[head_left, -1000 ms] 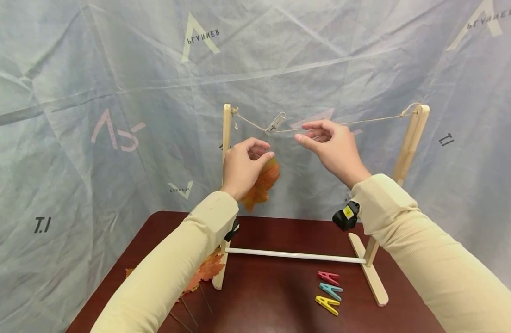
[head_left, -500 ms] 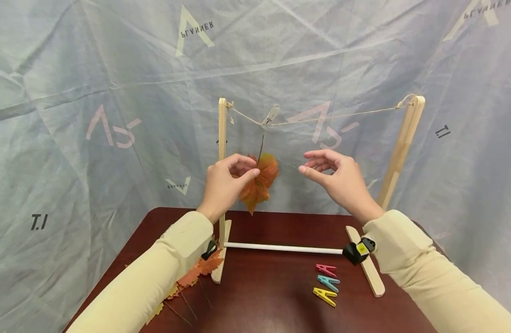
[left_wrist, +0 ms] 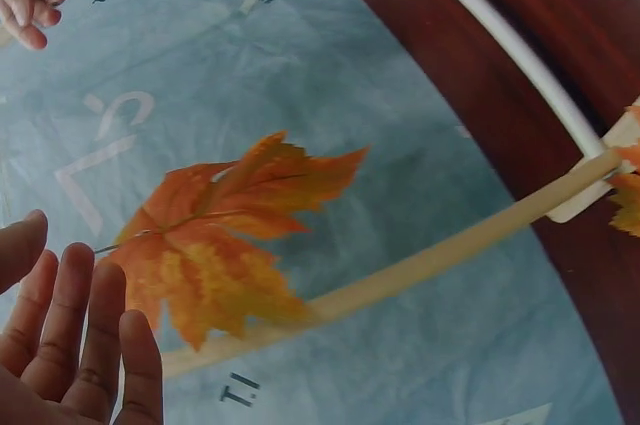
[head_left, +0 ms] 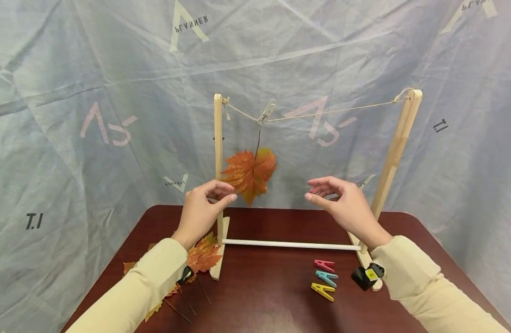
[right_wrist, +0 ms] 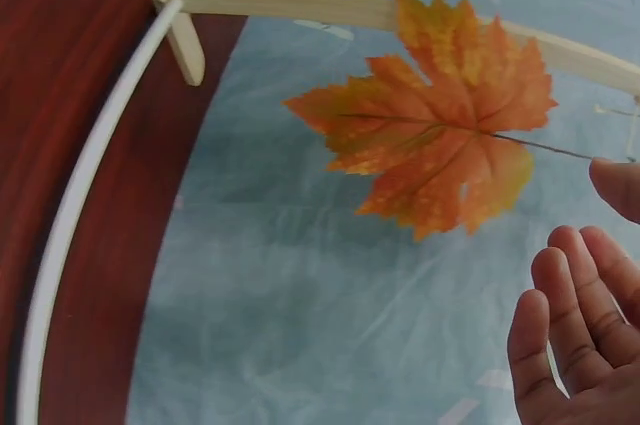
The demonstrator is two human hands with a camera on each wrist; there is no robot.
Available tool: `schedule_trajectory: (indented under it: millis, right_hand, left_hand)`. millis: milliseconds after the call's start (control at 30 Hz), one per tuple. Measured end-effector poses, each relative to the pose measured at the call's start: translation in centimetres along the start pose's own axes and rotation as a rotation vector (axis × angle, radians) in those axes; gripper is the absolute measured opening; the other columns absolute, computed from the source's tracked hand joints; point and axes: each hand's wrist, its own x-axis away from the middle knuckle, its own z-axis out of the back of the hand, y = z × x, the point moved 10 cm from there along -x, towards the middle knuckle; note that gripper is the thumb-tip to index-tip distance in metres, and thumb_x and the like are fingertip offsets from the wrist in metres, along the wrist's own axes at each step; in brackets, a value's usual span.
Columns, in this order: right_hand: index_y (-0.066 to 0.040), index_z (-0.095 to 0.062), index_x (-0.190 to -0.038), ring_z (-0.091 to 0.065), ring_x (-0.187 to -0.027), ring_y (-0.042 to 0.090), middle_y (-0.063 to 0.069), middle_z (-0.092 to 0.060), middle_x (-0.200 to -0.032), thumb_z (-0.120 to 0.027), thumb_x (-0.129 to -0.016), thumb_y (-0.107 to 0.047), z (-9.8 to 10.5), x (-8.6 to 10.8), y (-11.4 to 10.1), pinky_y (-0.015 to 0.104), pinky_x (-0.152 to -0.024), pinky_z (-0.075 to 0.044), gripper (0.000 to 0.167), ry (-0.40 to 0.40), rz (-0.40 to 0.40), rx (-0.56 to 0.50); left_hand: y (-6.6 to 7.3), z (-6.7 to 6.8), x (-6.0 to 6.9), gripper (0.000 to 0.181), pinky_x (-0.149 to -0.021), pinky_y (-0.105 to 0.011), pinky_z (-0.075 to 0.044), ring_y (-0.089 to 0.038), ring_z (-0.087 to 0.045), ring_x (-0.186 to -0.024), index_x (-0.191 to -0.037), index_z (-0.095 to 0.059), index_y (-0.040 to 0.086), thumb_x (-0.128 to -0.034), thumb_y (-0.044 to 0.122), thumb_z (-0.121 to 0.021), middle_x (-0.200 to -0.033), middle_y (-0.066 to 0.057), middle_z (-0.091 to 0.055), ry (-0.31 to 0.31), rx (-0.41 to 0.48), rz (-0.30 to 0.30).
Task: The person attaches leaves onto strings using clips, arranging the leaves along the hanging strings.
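An orange maple leaf (head_left: 249,173) hangs by its thin dark stem below a pale clothespin (head_left: 267,111), which is clipped on a string (head_left: 334,111). My left hand (head_left: 203,206) is just below and left of the leaf in the head view, its fingers loosely bent around nothing. To the right of the leaf, my right hand (head_left: 343,203) hovers with thumb and fingers apart. Both wrist views show the leaf free of the fingers; the left wrist view has the left hand (left_wrist: 75,345) at its lower left corner, and the right hand (right_wrist: 580,315) shows in the right wrist view.
The string spans two wooden posts (head_left: 218,157) joined low down by a white rod (head_left: 290,244). Red (head_left: 324,265), blue (head_left: 326,278) and yellow clothespins (head_left: 323,291) lie on the dark red table (head_left: 264,291). More artificial leaves (head_left: 203,254) lie by the left post's foot.
Both hands have come down from near the string and moved apart. The left hand has drawn away from the leaf, which now hangs in fuller view. The clothespin stays on the string.
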Motion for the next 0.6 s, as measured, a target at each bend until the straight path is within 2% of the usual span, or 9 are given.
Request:
schedule_trajectory:
  millis: [300,600]
  right_hand:
    - [-0.009,-0.07,-0.124,-0.067,-0.093,0.01,0.006,-0.072,-0.107,-0.075,-0.095,-0.029,-0.7,2.1,3.3,0.024,-0.08,-0.053,0.035,-0.021,-0.055,-0.044]
    - [-0.01,-0.069,-0.125,-0.067,-0.094,0.014,0.004,-0.072,-0.108,-0.075,-0.095,-0.029,-1.1,4.2,6.0,0.028,-0.075,-0.052,0.036,-0.041,-0.098,-0.028]
  left_hand:
    - [-3.1,1.0,2.2,0.015,-0.074,-0.03,-0.054,-0.014,-0.068,-0.081,-0.105,-0.076,0.013,-0.0907,0.016,-0.079,-0.092,0.001,-0.075,0.011,-0.036,0.066]
    - [-6.1,2.1,4.3,0.018,-0.077,-0.034,-0.053,-0.016,-0.068,-0.086,-0.108,-0.076,0.014,-0.0911,0.017,-0.079,-0.093,0.001,-0.075,0.003,-0.064,0.157]
